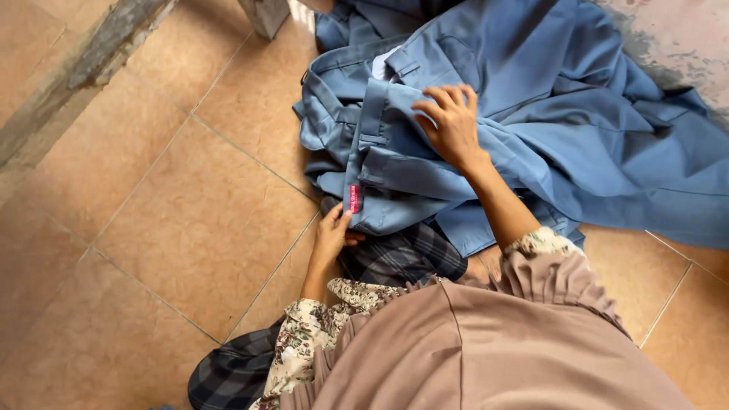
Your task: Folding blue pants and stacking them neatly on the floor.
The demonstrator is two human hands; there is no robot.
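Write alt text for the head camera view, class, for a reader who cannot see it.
A person seated on a tan tiled floor handles a pile of blue trousers. The right hand rests spread on the cloth near a waistband, while the left hand pinches the lower edge beside a small red tag. Dark plaid cloth lies under the pile.

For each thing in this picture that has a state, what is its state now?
Blue trousers: crumpled, lying on the tiled floor.
Red tag: hanging at the trousers' edge.
Left hand: pinching the fabric just under the tag.
Right hand: fingers spread, resting on the trousers.
Dark plaid cloth: partly under the trousers.
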